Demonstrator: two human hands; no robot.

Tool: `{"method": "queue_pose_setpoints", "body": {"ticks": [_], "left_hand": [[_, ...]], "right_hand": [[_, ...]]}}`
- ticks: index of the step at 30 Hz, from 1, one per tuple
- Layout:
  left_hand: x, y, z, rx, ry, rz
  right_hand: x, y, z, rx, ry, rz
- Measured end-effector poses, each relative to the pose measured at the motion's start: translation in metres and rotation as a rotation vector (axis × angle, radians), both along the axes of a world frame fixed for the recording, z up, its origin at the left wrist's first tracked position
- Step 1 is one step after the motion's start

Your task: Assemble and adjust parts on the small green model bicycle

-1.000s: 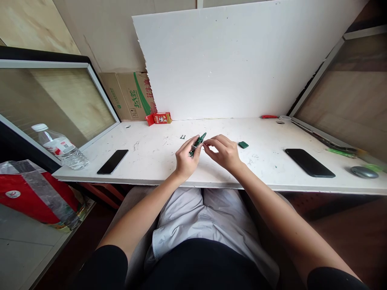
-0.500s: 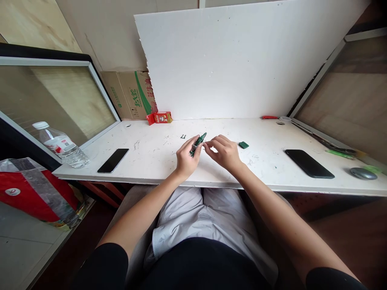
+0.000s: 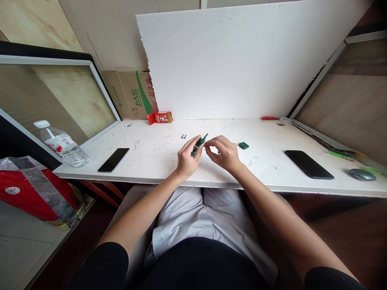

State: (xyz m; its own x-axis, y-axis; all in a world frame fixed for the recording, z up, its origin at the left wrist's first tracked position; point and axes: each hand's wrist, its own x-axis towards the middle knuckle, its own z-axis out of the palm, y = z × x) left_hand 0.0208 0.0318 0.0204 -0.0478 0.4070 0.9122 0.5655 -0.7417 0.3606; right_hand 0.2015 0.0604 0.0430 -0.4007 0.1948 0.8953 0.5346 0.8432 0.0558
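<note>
My left hand (image 3: 186,158) is shut on a small dark green tool (image 3: 198,143) that points up and to the right above the white table (image 3: 157,155). My right hand (image 3: 224,154) is close beside it, fingertips pinched at the tool's middle, where a small metal part shows. A small green block (image 3: 243,145) lies on the table just right of my right hand. A tiny dark piece (image 3: 183,136) lies behind my left hand.
Two black phones lie flat, one at the left (image 3: 113,159) and one at the right (image 3: 308,169). A water bottle (image 3: 62,144) lies at the left edge. A red box (image 3: 159,117) and cardboard carton (image 3: 130,95) stand at the back. A grey mouse (image 3: 362,174) is far right.
Both hands stay together at the green tool; only the fingers shift slightly. The camera has tilted a little, nothing on the table has moved.
</note>
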Motion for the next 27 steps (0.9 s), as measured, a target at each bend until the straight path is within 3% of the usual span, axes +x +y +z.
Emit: {"method": "queue_pose_setpoints", "body": {"ticks": [6,21,27], "left_hand": [[0.0,0.001,-0.001,-0.027,-0.025,-0.004],[0.001,-0.003,0.003,-0.027,-0.06,-0.027],[0.002,-0.002,0.0,-0.035,-0.05,-0.034]], "right_hand": [[0.001,0.001,-0.002,-0.045,-0.002,-0.042],[-0.011,-0.004,-0.01,-0.154,0.159,0.022],[-0.01,-0.004,-0.01,-0.065,0.128,-0.043]]}}
